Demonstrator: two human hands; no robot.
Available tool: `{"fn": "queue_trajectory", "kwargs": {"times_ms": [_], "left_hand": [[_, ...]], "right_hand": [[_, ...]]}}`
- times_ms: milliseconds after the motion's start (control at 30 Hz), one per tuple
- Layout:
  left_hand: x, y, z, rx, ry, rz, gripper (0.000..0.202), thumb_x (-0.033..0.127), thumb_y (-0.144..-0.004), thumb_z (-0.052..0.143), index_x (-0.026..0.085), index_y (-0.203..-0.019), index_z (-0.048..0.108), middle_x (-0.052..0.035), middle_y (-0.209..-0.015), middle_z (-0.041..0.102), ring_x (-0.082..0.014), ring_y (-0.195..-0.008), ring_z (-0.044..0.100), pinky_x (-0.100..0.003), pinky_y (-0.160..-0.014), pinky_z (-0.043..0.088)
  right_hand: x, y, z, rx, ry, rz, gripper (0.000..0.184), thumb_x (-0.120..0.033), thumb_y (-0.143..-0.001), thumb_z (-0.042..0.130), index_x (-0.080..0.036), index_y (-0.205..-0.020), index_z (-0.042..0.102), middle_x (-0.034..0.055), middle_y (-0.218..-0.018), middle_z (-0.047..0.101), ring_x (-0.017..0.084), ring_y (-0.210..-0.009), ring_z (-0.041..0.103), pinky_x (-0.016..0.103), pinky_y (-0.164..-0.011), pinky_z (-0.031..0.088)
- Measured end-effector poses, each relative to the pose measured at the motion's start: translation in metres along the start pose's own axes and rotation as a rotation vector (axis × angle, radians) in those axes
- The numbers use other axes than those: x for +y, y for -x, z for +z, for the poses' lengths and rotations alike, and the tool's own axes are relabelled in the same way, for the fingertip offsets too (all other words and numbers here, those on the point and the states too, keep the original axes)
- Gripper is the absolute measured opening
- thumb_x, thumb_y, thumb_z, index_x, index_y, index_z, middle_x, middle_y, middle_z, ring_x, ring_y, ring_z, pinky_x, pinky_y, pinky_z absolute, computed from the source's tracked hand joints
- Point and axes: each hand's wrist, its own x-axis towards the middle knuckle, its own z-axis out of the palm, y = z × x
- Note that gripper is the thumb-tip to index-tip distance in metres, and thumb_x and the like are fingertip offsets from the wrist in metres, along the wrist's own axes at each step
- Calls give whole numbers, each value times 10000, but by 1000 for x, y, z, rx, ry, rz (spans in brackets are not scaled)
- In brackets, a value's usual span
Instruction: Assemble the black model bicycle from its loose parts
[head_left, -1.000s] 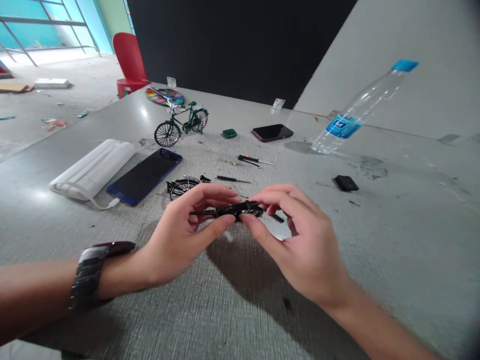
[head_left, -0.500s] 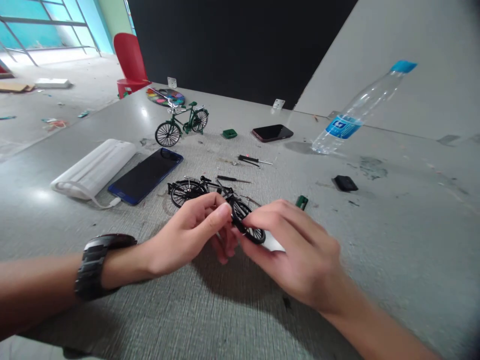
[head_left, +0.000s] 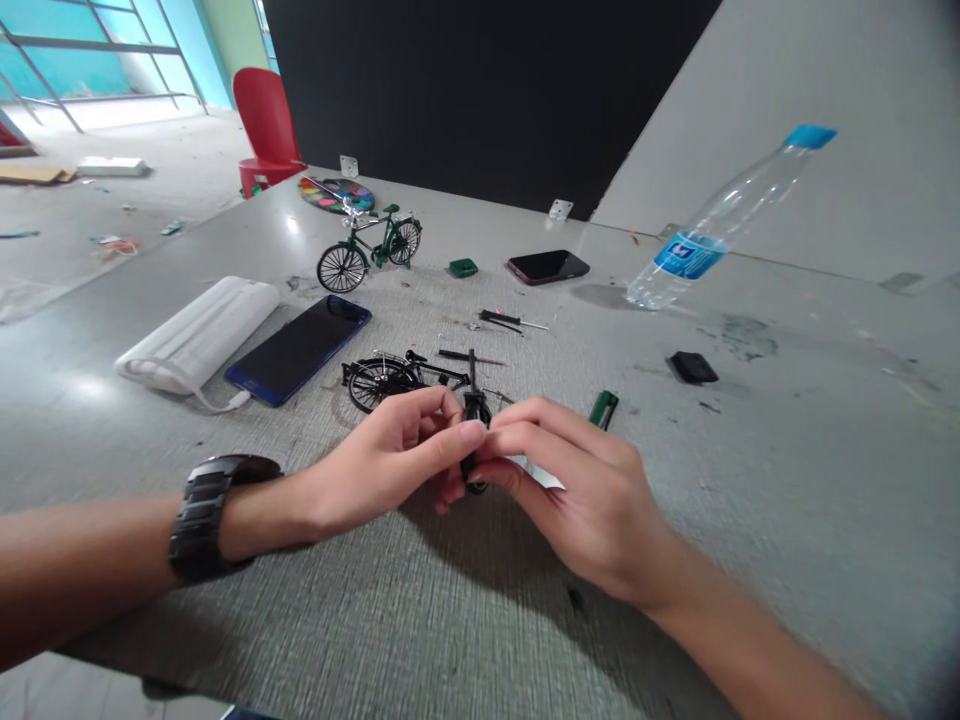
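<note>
Between my hands is the front wheel [head_left: 471,468] of a black model bicycle, seen nearly edge-on, with its fork [head_left: 472,372] pointing up and away from me. My left hand [head_left: 409,445] is closed on it from the left, thumb on top. From the right, my right hand [head_left: 574,485] pinches it with thumb and fingers. The black model bicycle's rear part [head_left: 379,382] rests on the table just beyond my left fingers. My fingertips hide much of the wheel, and I cannot tell whether the fork is joined to the frame.
Beyond lie small screwdrivers [head_left: 501,318], a green piece [head_left: 604,409], a green block [head_left: 463,267] and a black block [head_left: 693,367]. A green model bicycle [head_left: 375,245] stands behind a blue phone [head_left: 300,350] and white power bank [head_left: 199,335]. Farther right are another phone [head_left: 549,266] and a tilted bottle [head_left: 694,250].
The front wheel has turned from a slanted side view to nearly edge-on, and its fork now points up. My right hand has shifted slightly left, closer to my left hand.
</note>
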Motion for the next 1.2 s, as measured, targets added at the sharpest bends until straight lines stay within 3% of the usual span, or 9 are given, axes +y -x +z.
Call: {"fn": "queue_trajectory", "kwargs": {"times_ms": [233, 467, 633, 700, 767, 867, 1000, 1200], "left_hand": [[-1, 0, -2, -24, -40, 25, 423, 556, -960, 623, 188, -806, 485, 12, -642, 622, -111, -563, 607, -230, -568, 515], [-2, 0, -3, 1, -68, 28, 369, 488, -983, 600, 191, -802, 475, 8, -667, 632, -126, -587, 639, -237, -575, 524], [0, 3, -1, -6, -58, 48, 346, 442, -983, 622, 191, -803, 467, 27, -685, 586, -114, -609, 629, -225, -578, 520], [-2, 4, 0, 8, -50, 102, 302, 460, -1023, 558, 194, -897, 490, 24, -712, 601, -113, -609, 627, -231, -591, 521], [-7, 5, -1, 29, -48, 181, 268, 433, -1001, 624, 216, -1101, 503, 19, -789, 632, -124, -672, 649, -237, -631, 531], [-13, 4, -3, 20, -110, 265, 490, 300, -900, 785, 256, -1306, 514, 3, -906, 639, -138, -816, 655, -235, -712, 545], [-16, 1, -4, 42, -190, 293, 367, 328, -951, 723, 238, -1292, 619, -12, -911, 634, -135, -800, 634, -251, -729, 554], [-17, 2, -2, 47, -186, 254, 379, 387, -977, 680, 225, -1307, 588, -30, -943, 657, -166, -846, 696, -287, -761, 590]], "right_hand": [[0, 1, 2, -23, 118, -48, 124, -131, -1018, 543, -181, -975, 649, 49, -931, 672, 154, -851, 638, 292, -760, 566], [-1, 0, 1, -56, 259, -177, 75, -105, -1002, 571, -124, -1031, 638, 78, -944, 674, 180, -905, 630, 318, -832, 563], [-3, -1, 1, -42, 256, -136, 80, -121, -1020, 542, -158, -1026, 613, 66, -934, 674, 175, -888, 635, 321, -804, 567], [-4, -2, 1, -15, 209, -85, 86, -128, -1027, 533, -185, -1022, 597, 55, -937, 672, 166, -878, 641, 312, -786, 563], [-4, -2, 0, 10, 162, -48, 85, -136, -1027, 534, -205, -1018, 583, 48, -943, 668, 161, -871, 645, 303, -771, 556], [-3, -2, -2, 29, 140, -41, 85, -133, -1020, 543, -214, -1012, 568, 43, -953, 662, 156, -872, 646, 294, -770, 549], [0, -2, -2, 19, 149, -54, 103, -114, -1017, 534, -215, -1018, 557, 45, -957, 652, 161, -882, 644, 298, -774, 545], [0, -2, -1, 5, 178, -69, 94, -99, -1007, 533, -192, -1005, 547, 46, -928, 627, 159, -858, 624, 292, -769, 535]]}}
